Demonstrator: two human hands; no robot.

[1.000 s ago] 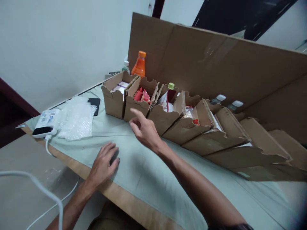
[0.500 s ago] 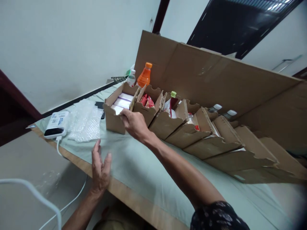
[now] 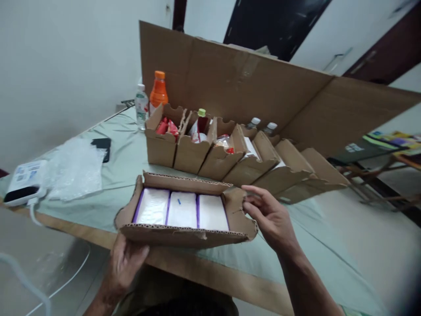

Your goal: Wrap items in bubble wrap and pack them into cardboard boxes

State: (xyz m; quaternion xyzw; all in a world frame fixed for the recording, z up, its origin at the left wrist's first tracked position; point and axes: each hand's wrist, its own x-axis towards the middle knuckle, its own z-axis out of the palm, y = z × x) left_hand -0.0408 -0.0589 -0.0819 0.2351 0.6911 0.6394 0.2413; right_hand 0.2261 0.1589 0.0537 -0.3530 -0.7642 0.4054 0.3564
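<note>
An open-topped cardboard box [image 3: 197,236] sits between the two hands at the table's near edge. It is long and narrow, with scalloped ends and rims showing raw corrugation. Inside, three smooth white packs [image 3: 182,210] with purple edges lie side by side.

The left hand [image 3: 126,261] is under the box's near left corner, thumb spread; its fingertips are partly hidden, so its grip cannot be told. The right hand [image 3: 272,219] is at the right end, fingers bent against the notched wall; whether they pinch it cannot be told.

The straight wooden edge [image 3: 197,267] of the table runs just below the box. Wrinkled, pale green cloth [image 3: 125,175] leaves a bare strip beyond the box, wider to the left and narrow to the right.

Behind stands a slanting row of boxes [image 3: 190,156], closely packed, backed by a tall, flat cardboard panel [image 3: 230,70]. A glossy orange bottle [image 3: 159,90] and a clear bottle [image 3: 141,105] stand at the row's left end. Further left lie crinkled bubble wrap [image 3: 77,171] and a rounded white device [image 3: 26,175].
</note>
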